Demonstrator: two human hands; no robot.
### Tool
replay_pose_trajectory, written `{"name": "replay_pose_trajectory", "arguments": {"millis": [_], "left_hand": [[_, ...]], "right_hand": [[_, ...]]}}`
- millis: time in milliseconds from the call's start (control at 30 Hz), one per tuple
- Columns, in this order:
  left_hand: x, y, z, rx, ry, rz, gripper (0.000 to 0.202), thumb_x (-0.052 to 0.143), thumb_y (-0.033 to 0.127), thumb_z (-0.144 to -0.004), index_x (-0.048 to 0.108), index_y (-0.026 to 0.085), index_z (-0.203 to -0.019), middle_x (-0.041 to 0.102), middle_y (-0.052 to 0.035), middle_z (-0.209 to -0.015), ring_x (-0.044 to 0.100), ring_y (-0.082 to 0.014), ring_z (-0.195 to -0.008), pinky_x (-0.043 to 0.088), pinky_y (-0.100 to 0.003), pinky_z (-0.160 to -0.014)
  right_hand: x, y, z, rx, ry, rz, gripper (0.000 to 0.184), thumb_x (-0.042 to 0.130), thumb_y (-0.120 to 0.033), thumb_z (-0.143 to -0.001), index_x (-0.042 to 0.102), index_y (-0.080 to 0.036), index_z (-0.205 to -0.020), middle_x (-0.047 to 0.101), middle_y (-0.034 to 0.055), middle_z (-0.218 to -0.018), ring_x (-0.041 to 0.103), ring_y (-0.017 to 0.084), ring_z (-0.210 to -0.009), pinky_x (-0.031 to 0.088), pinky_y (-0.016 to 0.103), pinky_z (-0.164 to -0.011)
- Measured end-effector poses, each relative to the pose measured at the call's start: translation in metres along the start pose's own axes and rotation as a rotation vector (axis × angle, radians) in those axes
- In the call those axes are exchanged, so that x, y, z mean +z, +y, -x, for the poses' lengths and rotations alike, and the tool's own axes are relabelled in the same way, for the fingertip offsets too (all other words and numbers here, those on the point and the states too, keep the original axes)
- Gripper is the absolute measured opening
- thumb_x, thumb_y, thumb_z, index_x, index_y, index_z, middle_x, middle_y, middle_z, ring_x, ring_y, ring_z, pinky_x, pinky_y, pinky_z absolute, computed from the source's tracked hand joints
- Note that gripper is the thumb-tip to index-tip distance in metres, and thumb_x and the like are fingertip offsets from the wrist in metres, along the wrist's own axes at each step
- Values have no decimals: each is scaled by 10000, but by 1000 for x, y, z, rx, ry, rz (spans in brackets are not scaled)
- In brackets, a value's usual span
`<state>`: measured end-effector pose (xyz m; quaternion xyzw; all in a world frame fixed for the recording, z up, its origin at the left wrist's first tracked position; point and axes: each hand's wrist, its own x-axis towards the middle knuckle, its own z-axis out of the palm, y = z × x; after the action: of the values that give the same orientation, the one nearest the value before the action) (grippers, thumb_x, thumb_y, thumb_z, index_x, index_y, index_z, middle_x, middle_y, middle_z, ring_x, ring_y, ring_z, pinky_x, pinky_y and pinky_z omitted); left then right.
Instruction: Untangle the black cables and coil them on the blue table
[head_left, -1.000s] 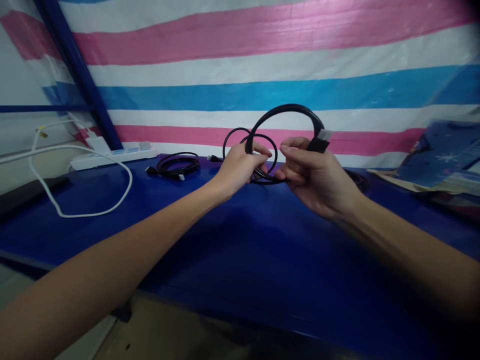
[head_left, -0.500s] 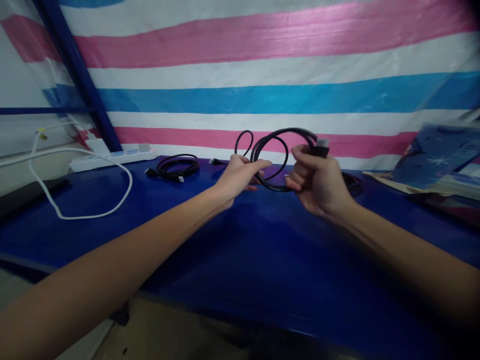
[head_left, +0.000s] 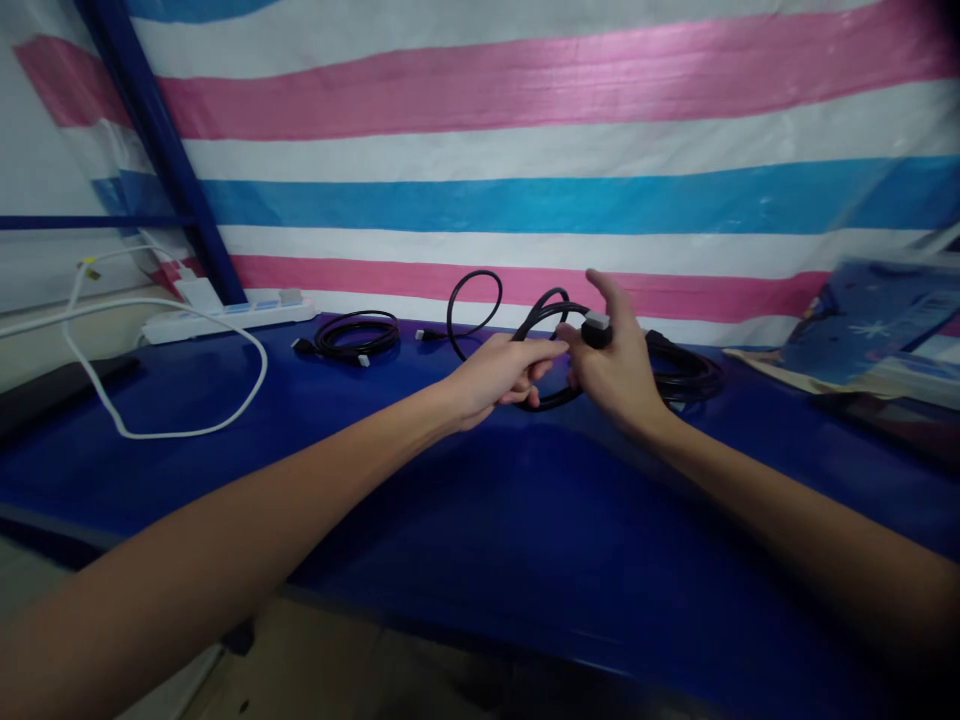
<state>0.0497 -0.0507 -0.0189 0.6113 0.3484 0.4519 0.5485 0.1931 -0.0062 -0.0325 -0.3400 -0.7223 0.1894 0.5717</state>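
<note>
A black cable [head_left: 556, 311] hangs in loose loops between my hands, just above the blue table. My left hand [head_left: 504, 378] is closed around the loops, thumb pointing right. My right hand [head_left: 611, 365] holds the cable near its end, index finger stretched upward and the other fingers partly hidden. The connector [head_left: 597, 328], black with a pale tip, sticks up between its thumb and index finger. A loose stretch of the cable arcs up behind my left hand, and another plug [head_left: 430, 335] lies on the table to the left of it.
A coiled black cable [head_left: 358, 338] lies at left, and another coil [head_left: 686, 372] is just right of my right hand. A white power strip [head_left: 232, 320], a looped white cord [head_left: 261, 372] and a dark flat object [head_left: 67, 392] stand farther left. A blue package [head_left: 862, 320] is at right.
My right hand has moved left and slightly down toward my left hand, bringing the connector along. Its index finger has lifted, and the loops have become narrower. The coil at right shows more.
</note>
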Motion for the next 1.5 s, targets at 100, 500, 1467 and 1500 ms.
{"name": "replay_pose_trajectory", "arguments": {"millis": [100,500,1467,1500], "left_hand": [[3,1,0,10,48,-42,484,509,387,-886,335,206,-472,221,103,-381,222,-22,-324,378,-273,-557],[-4,6,6,364,153,-625,483,467,497,-873,511,175,-515,452,23,-455,432,-89,-450,293,-263,-503],[2,-7,-7,224,207,-156,338,493,378,-876,464,176,-607,535,3,-591,571,-120,-700,404,-300,-791],[4,-5,-7,206,224,-66,369,512,377,-867,429,183,-564,458,33,-517,544,-105,-619,415,-292,-760]], "right_hand": [[0,-4,0,31,-45,33,527,551,-223,-815,471,-263,-1334,614,15,-802,481,104,-444,417,273,-441],[-9,-10,0,-60,-90,38,191,559,-228,-792,514,-202,-608,561,25,-639,556,170,-644,441,322,-614],[-12,-15,-6,95,101,27,353,591,-187,-737,507,-229,-1077,496,-45,-538,463,136,-367,370,308,-420],[-13,-17,-4,72,96,118,352,580,-191,-749,498,-218,-1090,501,-36,-537,481,149,-391,372,315,-446]]}}
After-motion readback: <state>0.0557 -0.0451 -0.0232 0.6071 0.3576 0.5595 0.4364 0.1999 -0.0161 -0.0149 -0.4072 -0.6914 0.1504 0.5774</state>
